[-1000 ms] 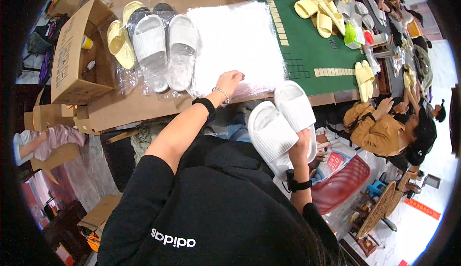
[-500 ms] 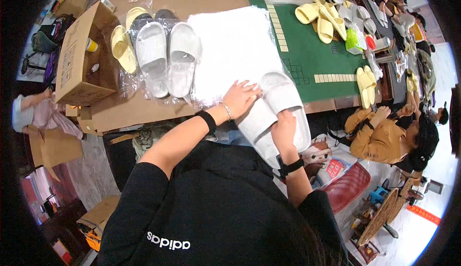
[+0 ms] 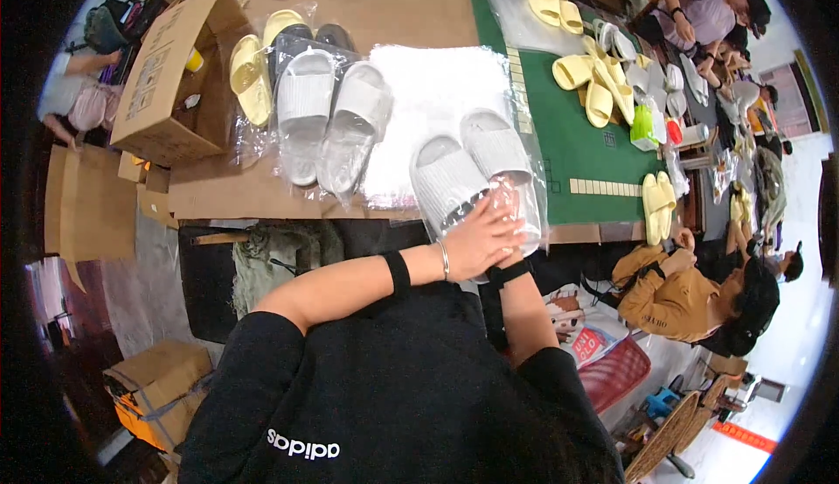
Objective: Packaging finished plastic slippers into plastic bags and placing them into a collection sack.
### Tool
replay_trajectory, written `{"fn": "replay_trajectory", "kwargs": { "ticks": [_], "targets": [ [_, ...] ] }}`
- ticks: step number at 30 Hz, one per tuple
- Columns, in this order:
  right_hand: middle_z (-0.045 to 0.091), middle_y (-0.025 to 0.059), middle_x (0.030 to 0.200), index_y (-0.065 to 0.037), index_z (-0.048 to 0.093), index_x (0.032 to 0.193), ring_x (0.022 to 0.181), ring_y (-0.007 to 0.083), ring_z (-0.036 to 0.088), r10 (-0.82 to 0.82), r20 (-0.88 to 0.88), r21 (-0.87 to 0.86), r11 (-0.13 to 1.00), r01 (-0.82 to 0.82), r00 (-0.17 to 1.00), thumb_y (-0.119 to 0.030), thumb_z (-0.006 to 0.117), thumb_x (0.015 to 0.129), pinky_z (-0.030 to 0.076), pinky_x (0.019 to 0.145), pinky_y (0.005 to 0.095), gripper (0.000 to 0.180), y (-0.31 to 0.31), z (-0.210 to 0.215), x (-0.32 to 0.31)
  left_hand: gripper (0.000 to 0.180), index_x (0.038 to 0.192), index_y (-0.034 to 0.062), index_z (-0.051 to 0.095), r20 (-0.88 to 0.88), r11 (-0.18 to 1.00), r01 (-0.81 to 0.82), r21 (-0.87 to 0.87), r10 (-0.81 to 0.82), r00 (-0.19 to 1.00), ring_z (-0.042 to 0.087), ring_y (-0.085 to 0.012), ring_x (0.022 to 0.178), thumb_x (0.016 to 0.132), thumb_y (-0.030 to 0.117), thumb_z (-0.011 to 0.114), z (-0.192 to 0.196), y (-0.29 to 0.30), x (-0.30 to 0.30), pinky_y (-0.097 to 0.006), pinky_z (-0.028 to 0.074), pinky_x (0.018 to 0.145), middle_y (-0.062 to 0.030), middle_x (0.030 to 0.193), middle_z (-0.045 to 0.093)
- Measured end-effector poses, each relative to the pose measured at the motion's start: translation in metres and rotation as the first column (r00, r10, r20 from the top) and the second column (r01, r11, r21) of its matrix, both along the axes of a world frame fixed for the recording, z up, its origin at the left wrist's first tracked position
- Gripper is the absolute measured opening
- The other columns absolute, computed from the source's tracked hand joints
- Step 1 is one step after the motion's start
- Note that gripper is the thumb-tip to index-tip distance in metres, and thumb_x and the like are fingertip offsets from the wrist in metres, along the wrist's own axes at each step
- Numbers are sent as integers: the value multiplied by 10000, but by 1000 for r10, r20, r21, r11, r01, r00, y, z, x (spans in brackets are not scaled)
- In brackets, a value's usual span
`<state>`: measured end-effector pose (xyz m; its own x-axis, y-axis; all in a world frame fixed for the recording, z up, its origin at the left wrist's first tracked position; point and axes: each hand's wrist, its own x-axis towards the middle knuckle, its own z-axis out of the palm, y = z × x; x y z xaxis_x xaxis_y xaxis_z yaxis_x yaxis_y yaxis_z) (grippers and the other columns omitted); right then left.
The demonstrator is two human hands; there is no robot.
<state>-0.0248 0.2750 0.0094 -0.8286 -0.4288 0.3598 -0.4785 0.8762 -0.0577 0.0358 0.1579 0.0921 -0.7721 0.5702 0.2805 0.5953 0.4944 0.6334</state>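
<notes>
Head view. A pair of pale grey ribbed slide slippers [image 3: 450, 182] sits within a clear plastic film bag [image 3: 536, 174] at the near edge of the brown board-covered table [image 3: 411, 7]. The toe ends point away from the person and lie over a flat white stack of glossy film [image 3: 428, 86]; the heel ends are largely covered by the hands.

Left hand [image 3: 481, 239]: fingers extended and close together, laid across the right hand and the lower part of the bag. Whether it pinches the film cannot be told. Right hand [image 3: 503, 195]: beneath the left, its fingers apparently under the film and against the slippers. How far they are curled, and the firmness of any hold, cannot be told.

To the left lies a second grey slipper pair [image 3: 308, 104] in clear film. To the right lies a green mat [image 3: 568, 147].

Handling (judged): the slippers should be light, springy and not fragile; the ribbed straps should flex under pressure. The film should be thin, slippery and easily creased or torn. Take hold of both slippers together at the straps or heel ends; grip the film by its rim.
</notes>
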Motion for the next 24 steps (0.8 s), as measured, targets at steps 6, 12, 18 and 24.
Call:
{"fn": "replay_trajectory", "kwargs": {
  "ticks": [6,12,18,24],
  "targets": [
    [542,214,931,5,541,904,850,396,528,-33,115,-146,988,50,993,-141,533,730,445,721,439,227,-31,13,-37,373,1262,113,440,30,997,65,50,-66,997,240,-295,1291,915,234,378,28,5,52,-497,115,1065,-83,1350,362],
    [525,203,807,8,513,837,794,367,522,-79,123,-297,948,113,989,-132,564,699,427,697,425,202,-59,0,-44,401,1282,112,416,91,994,-8,105,-2,996,222,-289,1299,904,243,400,32,-19,71,-485,121,1063,-95,1364,335],
    [522,227,838,50,489,913,813,393,510,-42,265,-482,859,170,963,-109,514,717,420,727,429,254,-103,35,-37,821,1379,48,158,56,691,-722,31,720,692,87,-444,1289,774,438,552,41,-75,55,-545,58,1033,-251,1400,112],
    [570,252,786,112,514,931,732,410,535,145,-309,-446,851,-278,940,5,481,680,444,694,413,275,-132,59,-53,1141,1357,-45,-20,649,238,-932,273,670,361,334,-386,1213,648,468,712,-2,-119,19,-373,290,1000,-305,1325,276]
  ]
}}
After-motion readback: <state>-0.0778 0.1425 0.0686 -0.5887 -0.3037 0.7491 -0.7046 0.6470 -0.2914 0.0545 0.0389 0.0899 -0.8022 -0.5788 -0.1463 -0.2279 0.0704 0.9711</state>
